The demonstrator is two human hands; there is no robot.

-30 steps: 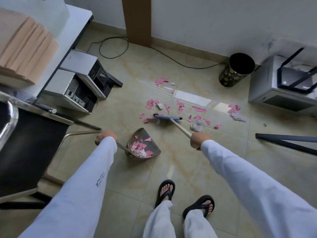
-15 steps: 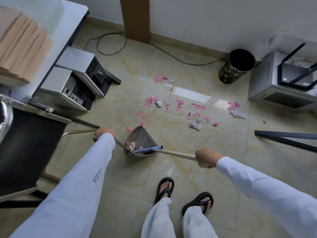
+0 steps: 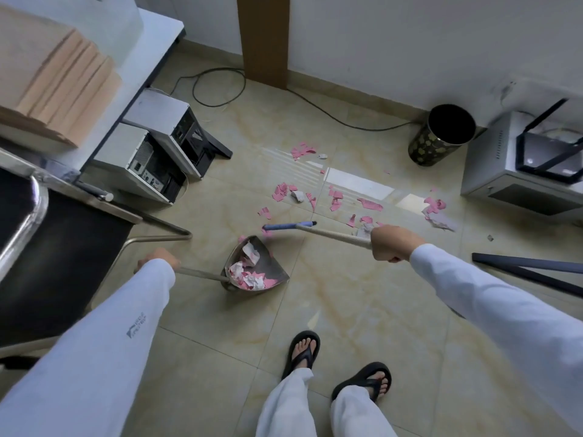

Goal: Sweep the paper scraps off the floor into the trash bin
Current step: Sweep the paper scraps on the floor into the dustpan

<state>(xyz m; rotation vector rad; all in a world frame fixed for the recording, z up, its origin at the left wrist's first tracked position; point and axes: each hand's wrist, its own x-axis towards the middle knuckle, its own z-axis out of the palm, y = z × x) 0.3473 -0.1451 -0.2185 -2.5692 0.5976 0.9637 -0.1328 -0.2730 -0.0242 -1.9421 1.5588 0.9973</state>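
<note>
The right hand (image 3: 391,244) was clenched round the stick of the broom (image 3: 288,226), whose blue head sat just beyond the dustpan (image 3: 269,263). The left hand (image 3: 159,258) held the end of the dustpan's handle, its fingers mostly hidden by the sleeve. Pink and white paper scraps (image 3: 336,197) lay loose mid-floor (image 3: 362,310), and more were piled in the pan. The trash bin (image 3: 441,135) stood at the floor's far edge by the wall. The scraps looked thin and light, likely to flutter or slide off the smooth metal, so the pan was best carried level by its handle.
</note>
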